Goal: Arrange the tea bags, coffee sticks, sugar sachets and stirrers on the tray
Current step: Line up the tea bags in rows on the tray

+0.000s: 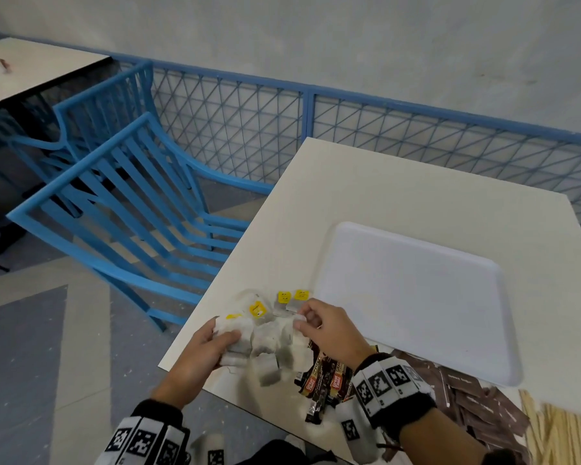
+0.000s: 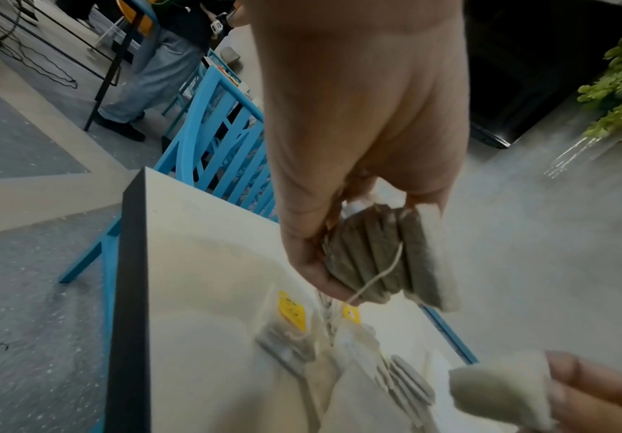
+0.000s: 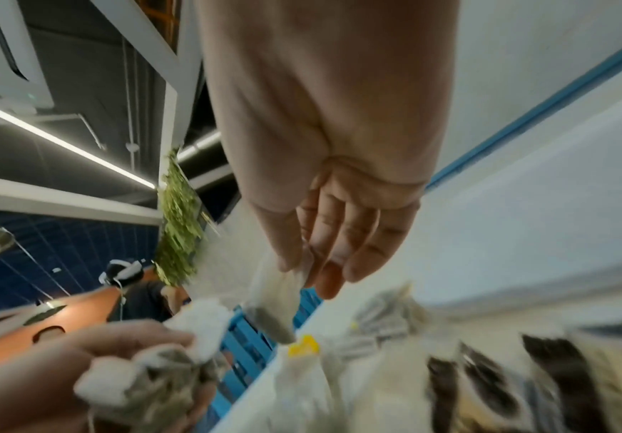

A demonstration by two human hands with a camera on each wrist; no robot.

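Both hands in the tea bag pile [image 1: 269, 344], tray [image 1: 416, 297] bare.
Left hand [image 1: 202, 350] fingers curled round a stack of bags [image 2: 387, 257]; right hand [image 1: 329, 327] pinching one bag [image 3: 276, 301].

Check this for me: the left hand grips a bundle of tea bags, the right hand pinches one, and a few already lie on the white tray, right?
Not quite. In the head view the white tray holds nothing yet. The left hand grips the bundle of tea bags; the right hand pinches one.
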